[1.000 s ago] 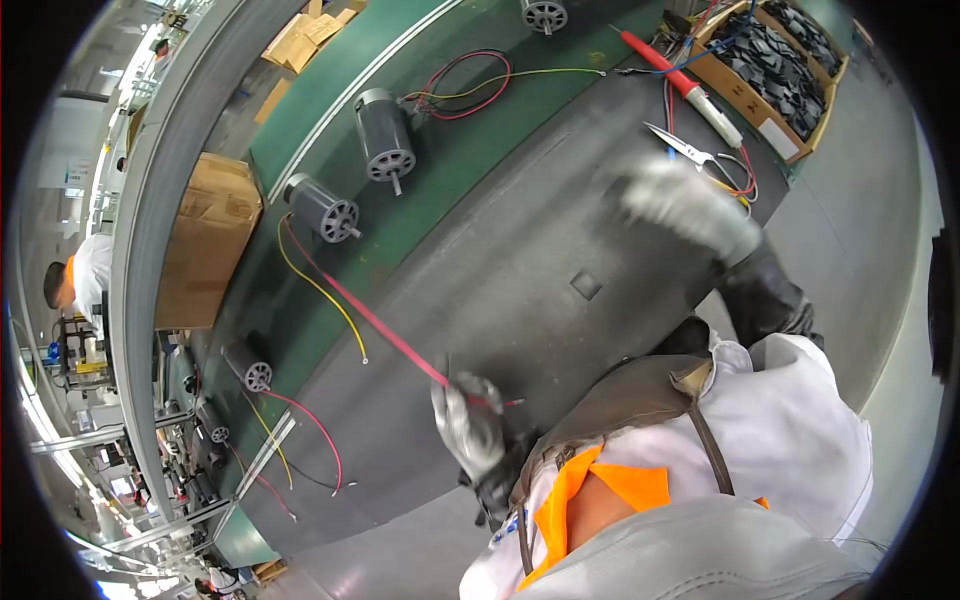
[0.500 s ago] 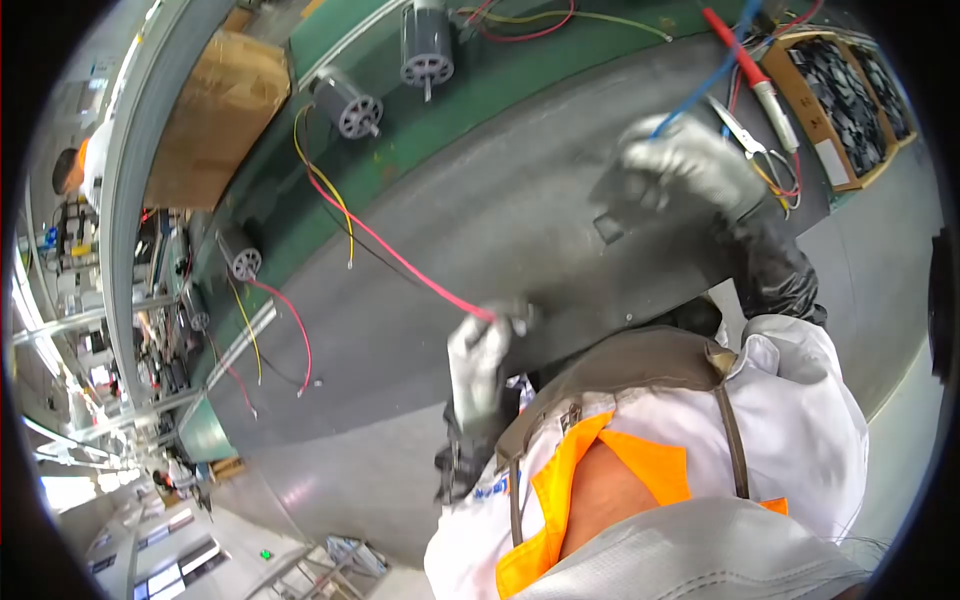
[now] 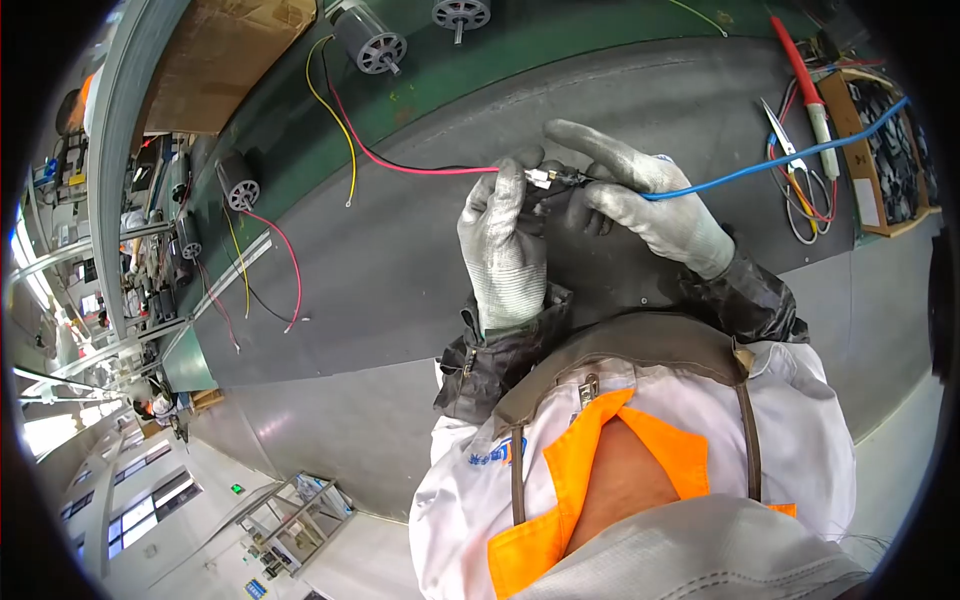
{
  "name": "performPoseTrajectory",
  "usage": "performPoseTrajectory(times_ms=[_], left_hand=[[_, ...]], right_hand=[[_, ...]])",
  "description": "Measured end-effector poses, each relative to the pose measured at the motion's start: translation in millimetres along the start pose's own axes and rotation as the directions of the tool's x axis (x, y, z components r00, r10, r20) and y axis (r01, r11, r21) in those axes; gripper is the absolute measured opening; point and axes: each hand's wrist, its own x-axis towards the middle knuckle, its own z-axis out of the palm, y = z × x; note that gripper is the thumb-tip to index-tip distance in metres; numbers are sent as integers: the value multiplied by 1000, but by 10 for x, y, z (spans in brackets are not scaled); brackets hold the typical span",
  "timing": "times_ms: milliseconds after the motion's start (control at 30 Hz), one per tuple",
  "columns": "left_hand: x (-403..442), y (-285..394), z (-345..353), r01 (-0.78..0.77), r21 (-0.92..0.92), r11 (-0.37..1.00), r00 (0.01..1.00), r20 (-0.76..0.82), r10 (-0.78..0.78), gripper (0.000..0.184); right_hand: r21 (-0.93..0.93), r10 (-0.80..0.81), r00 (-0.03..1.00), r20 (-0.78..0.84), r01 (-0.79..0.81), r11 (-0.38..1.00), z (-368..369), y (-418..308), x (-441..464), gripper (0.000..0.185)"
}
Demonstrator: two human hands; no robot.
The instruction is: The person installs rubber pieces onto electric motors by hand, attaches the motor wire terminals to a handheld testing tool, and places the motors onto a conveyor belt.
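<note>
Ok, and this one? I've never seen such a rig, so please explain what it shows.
There is no robot: a person does the work by hand. One camera, worn on the head, looks forward and down. The left hand holds a red wire near its end; the right hand holds a blue lead. Their ends come close together between the hands; I can't tell whether they are joined. On the bench, to the right, lie scissors and a red tool, beside a box. Motors lie along the far side.
</note>
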Motion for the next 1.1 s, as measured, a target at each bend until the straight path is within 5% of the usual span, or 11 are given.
performPoseTrajectory(times_ms=[600, 800, 1000, 1100], left_hand=[[33, -77, 81, 37, -83, 996, 994, 110, -28, 34], [21, -220, 126, -91, 95, 991, 996, -1, 91, 37], [-30, -324, 146, -57, 68, 996, 997, 61, 53, 38], [54, -401, 46, 35, -78, 996, 985, 170, -22, 43]], right_hand=[[220, -3, 1000, 1, 3, 975, -58, 116, 18, 60], [224, -26, 997, -70, 41, 974, 19, 92, 14, 60], [320, -69, 985, -159, 117, 940, 19, 273, 7, 59], [392, 57, 993, -105, -11, 920, -61, 245, 16, 73]])
